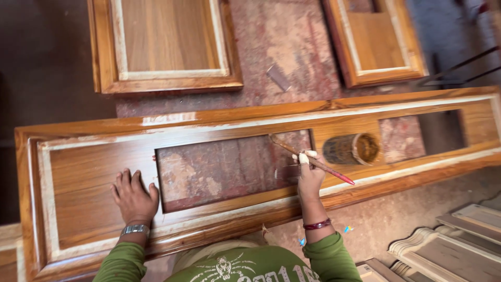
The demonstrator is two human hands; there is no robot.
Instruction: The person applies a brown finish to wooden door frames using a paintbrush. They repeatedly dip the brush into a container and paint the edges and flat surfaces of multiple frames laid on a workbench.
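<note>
Over door frame [250, 122], brush [313, 161] in right hand [309, 175], tip probably touching.

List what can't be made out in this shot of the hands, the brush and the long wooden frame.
- Long wooden door frame: both ends cut off by the head view's edges.
- Thin red-handled brush: bristle tip blurred; right hand covers its middle.
- Small round tin: contents blurred.
- Left hand: palm hidden, pressed flat on the frame.
- Grey scrap on the floor: too small to identify.

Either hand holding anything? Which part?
The right hand holds a thin brush around the middle of its handle, red end sticking out behind. The left hand holds nothing; it lies flat on the long wooden panel.
</note>
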